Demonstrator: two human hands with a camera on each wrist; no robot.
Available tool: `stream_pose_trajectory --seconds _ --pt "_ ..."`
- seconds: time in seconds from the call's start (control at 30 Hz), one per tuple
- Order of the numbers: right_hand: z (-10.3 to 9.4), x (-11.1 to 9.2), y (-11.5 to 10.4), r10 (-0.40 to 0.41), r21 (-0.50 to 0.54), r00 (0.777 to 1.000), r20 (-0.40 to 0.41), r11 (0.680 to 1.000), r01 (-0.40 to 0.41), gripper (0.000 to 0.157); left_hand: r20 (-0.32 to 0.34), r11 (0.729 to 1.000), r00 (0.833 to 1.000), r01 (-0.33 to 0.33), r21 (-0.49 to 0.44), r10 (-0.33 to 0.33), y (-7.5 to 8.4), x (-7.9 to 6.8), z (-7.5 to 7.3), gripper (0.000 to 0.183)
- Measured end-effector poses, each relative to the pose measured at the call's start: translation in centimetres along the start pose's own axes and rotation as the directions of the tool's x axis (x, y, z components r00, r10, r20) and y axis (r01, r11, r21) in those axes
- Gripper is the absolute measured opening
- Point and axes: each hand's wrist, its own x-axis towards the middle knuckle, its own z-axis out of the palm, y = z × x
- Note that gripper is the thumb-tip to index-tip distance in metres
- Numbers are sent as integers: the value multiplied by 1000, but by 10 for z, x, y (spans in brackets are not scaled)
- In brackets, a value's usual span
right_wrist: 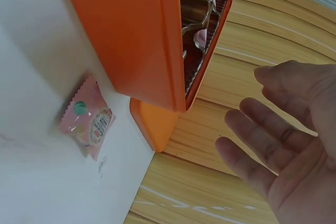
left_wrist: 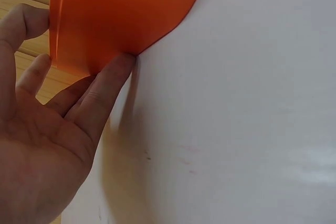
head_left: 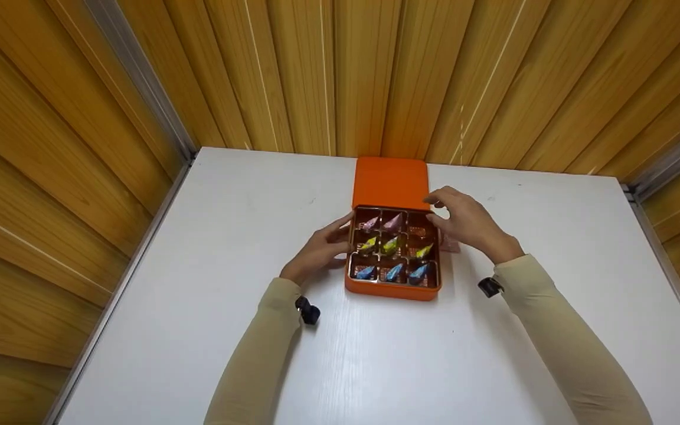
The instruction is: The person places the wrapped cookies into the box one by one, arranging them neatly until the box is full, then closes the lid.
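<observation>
An orange box (head_left: 393, 290) with a compartment tray lies on the white table. Its front row holds three blue packets (head_left: 394, 273), its middle row yellow-green packets (head_left: 390, 245), and its back row two pink packets (head_left: 392, 222); only the reddish bottom shows in the back right compartment. My left hand (head_left: 319, 251) touches the box's left side with extended fingers. Over the back right corner hovers my right hand (head_left: 471, 223), fingers loosely bent, holding nothing. On the table beside the box's right wall is a pink wrapped candy (right_wrist: 90, 116), partly hidden by that wall in the head view.
Behind the box lies its flat orange lid (head_left: 390, 182), reaching the table's back edge. Wood-patterned panels (head_left: 363, 77) rise behind the white table (head_left: 245, 206) and on both sides.
</observation>
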Motion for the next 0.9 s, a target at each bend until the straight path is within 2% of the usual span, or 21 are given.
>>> stream_pose_trajectory --seconds 0.4,0.9 --pt "-1 -17 17 28 -9 998 -64 1000 -29 32 -10 1000 1000 10 6 -10 2 0 1 79" --pt "9 -29 33 90 -11 995 -53 996 -91 32 -3 1000 1000 3 28 -3 1 0 1 81"
